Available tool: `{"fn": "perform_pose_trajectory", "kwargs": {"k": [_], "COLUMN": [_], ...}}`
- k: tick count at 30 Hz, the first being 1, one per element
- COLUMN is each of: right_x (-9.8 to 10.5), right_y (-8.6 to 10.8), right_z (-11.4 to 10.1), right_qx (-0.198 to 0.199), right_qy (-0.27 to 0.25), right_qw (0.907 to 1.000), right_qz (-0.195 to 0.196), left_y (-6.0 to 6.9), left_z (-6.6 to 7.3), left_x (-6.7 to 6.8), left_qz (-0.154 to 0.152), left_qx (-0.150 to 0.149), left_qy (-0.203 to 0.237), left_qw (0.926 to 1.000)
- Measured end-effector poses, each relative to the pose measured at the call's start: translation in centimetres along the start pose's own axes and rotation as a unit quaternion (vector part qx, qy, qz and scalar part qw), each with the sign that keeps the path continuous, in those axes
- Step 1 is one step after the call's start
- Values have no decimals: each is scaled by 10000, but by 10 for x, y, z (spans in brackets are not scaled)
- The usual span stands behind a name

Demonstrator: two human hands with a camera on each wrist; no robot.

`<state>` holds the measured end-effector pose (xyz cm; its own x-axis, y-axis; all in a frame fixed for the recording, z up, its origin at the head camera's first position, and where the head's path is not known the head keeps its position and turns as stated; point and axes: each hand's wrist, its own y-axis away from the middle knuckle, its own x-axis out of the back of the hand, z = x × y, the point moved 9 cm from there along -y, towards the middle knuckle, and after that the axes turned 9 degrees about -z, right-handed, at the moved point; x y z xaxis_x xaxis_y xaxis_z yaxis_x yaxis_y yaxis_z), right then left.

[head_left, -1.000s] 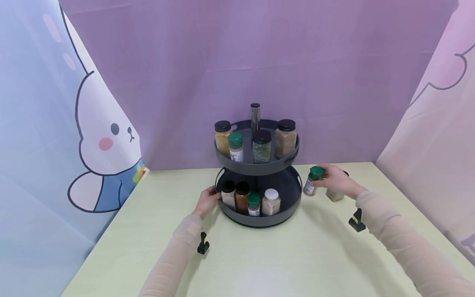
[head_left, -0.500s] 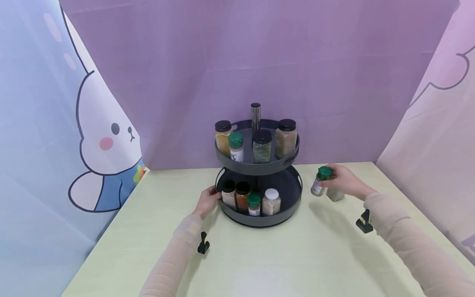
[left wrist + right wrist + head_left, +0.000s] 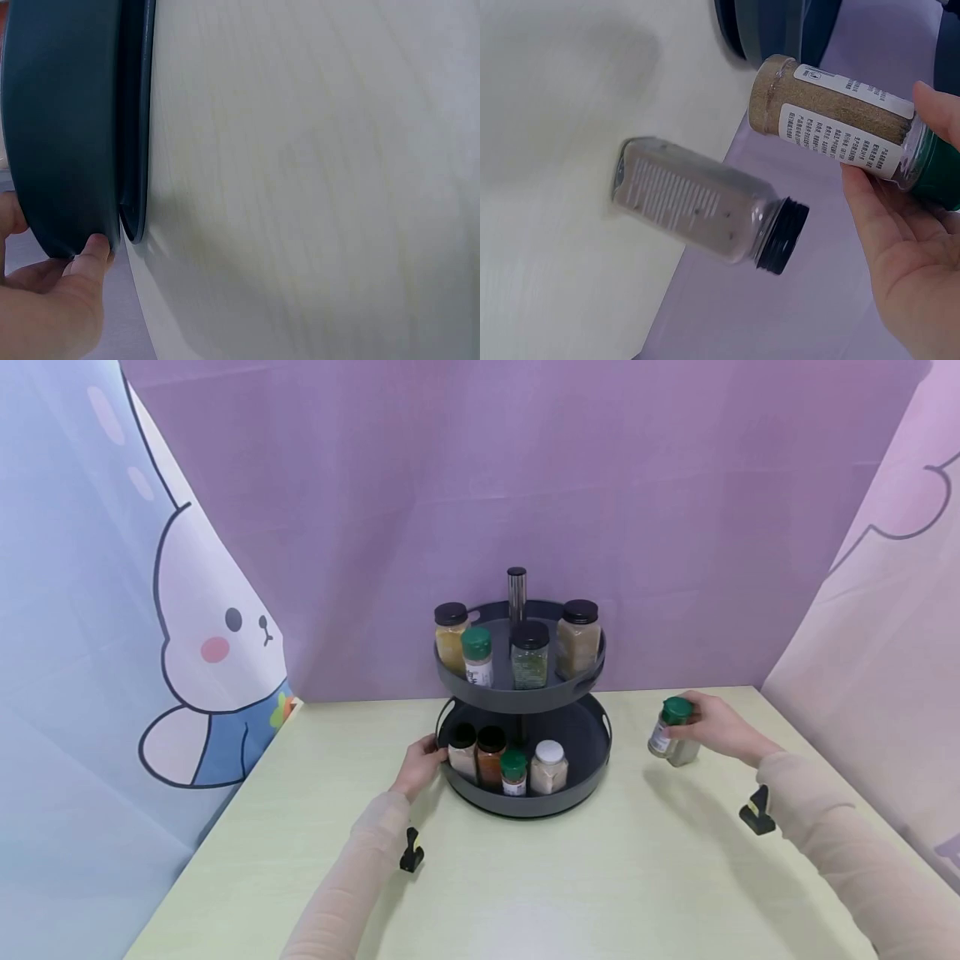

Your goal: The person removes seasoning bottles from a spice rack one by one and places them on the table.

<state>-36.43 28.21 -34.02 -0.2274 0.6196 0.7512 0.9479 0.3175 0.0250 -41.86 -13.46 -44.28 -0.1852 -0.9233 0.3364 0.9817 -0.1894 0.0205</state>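
My right hand (image 3: 722, 727) holds a spice jar with a green cap (image 3: 677, 711) near the cap, tilted above the table. In the right wrist view this jar (image 3: 832, 112) has brown powder and white labels. A square jar with a black lid (image 3: 697, 199) stands on the table beside it; in the head view the hand and held jar partly hide it. My left hand (image 3: 420, 767) grips the left rim of the lower tray (image 3: 525, 808) of a dark two-tier rack. In the left wrist view fingers (image 3: 90, 259) press against the tray wall (image 3: 64, 120).
The lower tray bears several jars, including a white-lidded jar (image 3: 548, 768) and a small green-capped jar (image 3: 513, 774). On the upper tray (image 3: 517, 700) several more jars stand around the metal post (image 3: 517, 597). A purple curtain (image 3: 375, 527) hangs behind the table (image 3: 525, 893).
My right hand has moved to the right with the green-capped spice jar, away from the rack and in front of the black-lidded jar. The left hand has stayed on the lower tray.
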Motion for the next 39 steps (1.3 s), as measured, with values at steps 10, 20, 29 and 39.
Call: {"fn": "perform_pose_trajectory", "kwargs": {"k": [10,20,29,39], "right_x": [7,11,13,12], "right_y": [7,12,15,17], "right_z": [13,15,24,33], "right_qx": [-66,-56,-122,-217], "right_qy": [-6,104,149,146], "right_qw": [9999,9999,9997,9996], "right_qz": [92,87,158,108], "left_y": [2,5,5,5], "left_z": [1,8,6,3], "left_x": [0,-2,-2,-1], "left_qz": [-21,-74,49,48], "left_qx": [53,-70,27,125], "left_qy": [88,72,0,2], "left_qw": [9999,9999,10000,9999]}}
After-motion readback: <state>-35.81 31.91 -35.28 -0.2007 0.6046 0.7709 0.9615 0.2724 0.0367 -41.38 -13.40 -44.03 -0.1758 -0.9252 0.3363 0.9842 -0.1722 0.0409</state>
